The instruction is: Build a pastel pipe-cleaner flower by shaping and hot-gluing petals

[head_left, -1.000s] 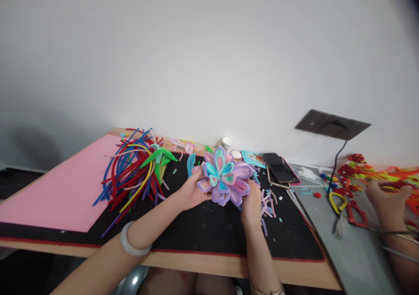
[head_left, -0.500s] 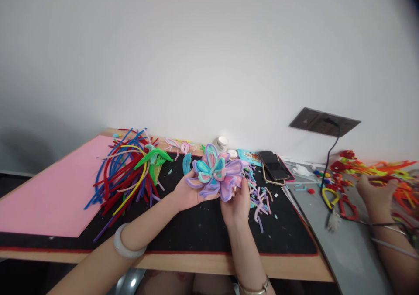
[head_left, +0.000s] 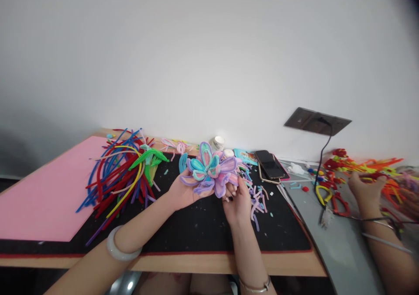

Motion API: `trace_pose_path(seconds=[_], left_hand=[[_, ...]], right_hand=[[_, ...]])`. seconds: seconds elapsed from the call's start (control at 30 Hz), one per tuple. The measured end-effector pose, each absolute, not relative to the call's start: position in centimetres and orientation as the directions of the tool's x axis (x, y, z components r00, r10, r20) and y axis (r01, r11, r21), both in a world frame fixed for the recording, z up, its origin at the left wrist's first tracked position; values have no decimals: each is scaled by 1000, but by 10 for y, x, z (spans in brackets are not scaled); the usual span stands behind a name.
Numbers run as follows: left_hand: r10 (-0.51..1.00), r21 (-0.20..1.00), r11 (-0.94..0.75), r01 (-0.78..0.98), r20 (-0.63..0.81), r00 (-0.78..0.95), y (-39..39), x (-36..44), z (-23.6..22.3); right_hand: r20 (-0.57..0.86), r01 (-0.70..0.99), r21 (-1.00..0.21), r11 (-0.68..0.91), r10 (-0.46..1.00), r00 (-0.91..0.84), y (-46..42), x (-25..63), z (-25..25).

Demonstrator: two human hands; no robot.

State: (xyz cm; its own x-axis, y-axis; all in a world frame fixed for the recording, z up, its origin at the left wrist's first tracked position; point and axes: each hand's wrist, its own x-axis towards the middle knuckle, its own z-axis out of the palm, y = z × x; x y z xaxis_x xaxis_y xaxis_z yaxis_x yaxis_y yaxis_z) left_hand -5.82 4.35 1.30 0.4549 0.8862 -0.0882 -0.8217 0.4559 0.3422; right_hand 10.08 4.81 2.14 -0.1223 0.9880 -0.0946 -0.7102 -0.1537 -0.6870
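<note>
A pipe-cleaner flower (head_left: 209,173) with purple, pink and turquoise petals is held up above the black mat (head_left: 196,229). My left hand (head_left: 181,192) supports it from the left, its fingers hidden under the petals. On the right, my right hand (head_left: 237,201) grips the flower's lower right side with bent fingers. Left of the hands lies a bundle of red, blue and yellow pipe cleaners (head_left: 118,173), with bent green pieces (head_left: 149,159) on it. Cut pastel pipe-cleaner pieces (head_left: 258,201) are scattered right of my right hand.
Pink sheet (head_left: 49,194) at left. Behind the flower stand a paper cup (head_left: 218,143) and a blue packet (head_left: 245,156). A phone (head_left: 270,164) lies at the back right. Another person's hand (head_left: 366,192) is among orange pipe cleaners, near pliers (head_left: 340,205) and a black cable (head_left: 322,155).
The flower has tilted slightly between my hands, so its petals face a little differently. The whole view has shifted slightly. Both my hands keep hold of the flower.
</note>
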Motion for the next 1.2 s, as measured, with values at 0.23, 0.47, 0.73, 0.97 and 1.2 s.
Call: trace_pose_path(seconds=[0.23, 0.47, 0.73, 0.97, 1.2], left_hand=[[866, 295, 488, -822, -48, 497, 44, -61, 15], [857, 278, 489, -827, 20, 514, 48, -64, 1], [862, 259, 503, -825, -79, 501, 44, -62, 13], [919, 315, 391, -865, -95, 382, 46, -62, 15], [974, 502, 225, -835, -124, 188, 48, -53, 5]], right_hand=[[-51, -766, -596, -241, 963, -264, 43, 92, 27], [-101, -612, -748, -257, 955, -277, 53, 103, 20], [26, -618, -778, -111, 977, -210, 51, 101, 21], [-82, -526, -836, -157, 983, -163, 54, 101, 15], [-19, -176, -984, -37, 994, -107, 48, 105, 5]])
